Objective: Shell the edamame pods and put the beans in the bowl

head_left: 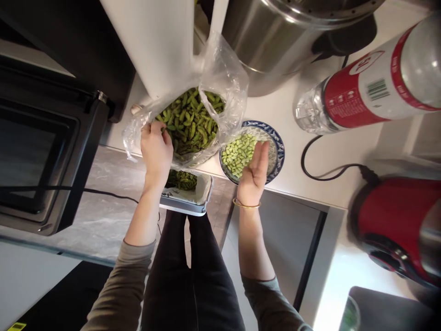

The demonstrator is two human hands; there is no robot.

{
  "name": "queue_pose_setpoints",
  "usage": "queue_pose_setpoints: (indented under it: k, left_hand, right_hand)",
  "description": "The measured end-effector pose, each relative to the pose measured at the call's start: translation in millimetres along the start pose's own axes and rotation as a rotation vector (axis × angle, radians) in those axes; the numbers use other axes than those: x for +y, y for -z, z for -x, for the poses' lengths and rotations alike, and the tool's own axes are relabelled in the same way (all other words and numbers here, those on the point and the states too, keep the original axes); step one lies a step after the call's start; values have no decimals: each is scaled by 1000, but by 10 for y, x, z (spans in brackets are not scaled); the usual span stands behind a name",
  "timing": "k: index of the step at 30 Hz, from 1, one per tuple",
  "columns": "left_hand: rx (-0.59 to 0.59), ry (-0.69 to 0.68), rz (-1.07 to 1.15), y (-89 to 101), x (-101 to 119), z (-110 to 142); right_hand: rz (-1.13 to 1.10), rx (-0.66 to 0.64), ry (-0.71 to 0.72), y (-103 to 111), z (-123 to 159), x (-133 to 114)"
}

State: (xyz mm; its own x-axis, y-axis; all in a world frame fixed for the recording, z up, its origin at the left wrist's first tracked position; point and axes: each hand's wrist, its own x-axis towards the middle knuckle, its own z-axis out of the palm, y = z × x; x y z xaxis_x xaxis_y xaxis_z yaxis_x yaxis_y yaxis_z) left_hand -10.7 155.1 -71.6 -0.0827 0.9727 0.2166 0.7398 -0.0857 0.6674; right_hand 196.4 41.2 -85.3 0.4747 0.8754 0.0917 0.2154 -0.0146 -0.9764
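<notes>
A clear plastic bag stands open on the counter, full of green edamame pods. At the bag's left side, my left hand is closed, with a bit of green pod showing at its fingertips. Just right of the bag sits a blue-rimmed plate with shelled green beans heaped on its left part. My right hand hovers over the plate, fingers stretched out and palm turned partly up; nothing shows in it. Below the counter edge, a lined bin holds empty-looking green pods.
A large steel pot stands behind the plate. To the right are a big bottle with a red label, a black cord and a red appliance. A black oven-like appliance is at the left.
</notes>
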Motion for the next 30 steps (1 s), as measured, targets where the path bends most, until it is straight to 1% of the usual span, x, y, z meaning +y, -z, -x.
queue_pose_setpoints:
  k: [3,4,5,6,8,9,11,13,15,17,19,20,22,23,25,27,30]
  left_hand:
    - [12,-8,85,182,228,228]
    - [14,-10,129,227,299,336]
    - [6,-14,189,262,359,456]
    - [-6,-12,262,286,405,583]
    - [-58,1,386,316,449,838]
    - [-85,9,420,327,446,955]
    - [-159,-26,444,355,401,1150]
    - [-220,-108,383,400,323,1283]
    - [-256,-190,225,455,236,1359]
    - [-296,-251,8,503,158,1394]
    - [-374,-307,-177,523,94,1413]
    - [-416,-334,-235,519,68,1426]
    - [-482,-359,-281,485,27,1472]
    - [-501,-343,-277,457,13,1506]
    - [-517,-260,-230,396,2,1593]
    - [-512,-121,-137,341,15,1681]
    - [-470,116,83,299,57,1757]
  right_hand:
    - [-70,101,-74,-42,67,-123]
    - [-124,122,-129,-72,111,-191]
    - [-205,109,-210,-112,164,-267]
    - [-301,27,-318,-159,222,-345]
    - [-488,-205,-551,-270,343,-485]
    - [-568,-279,-640,-327,400,-537]
    - [-666,-296,-753,-428,497,-594]
    - [-685,-290,-826,-492,569,-590]
    - [-656,-289,-868,-516,624,-544]
    - [-604,-295,-892,-518,675,-484]
    - [-554,-299,-898,-523,733,-430]
    - [-535,-298,-893,-533,767,-408]
    - [-511,-280,-878,-570,845,-376]
    - [-502,-260,-872,-597,888,-364]
    - [-486,-201,-857,-660,975,-345]
    - [-467,-147,-810,-722,1052,-327]
    - [-438,-123,-715,-783,1119,-295]
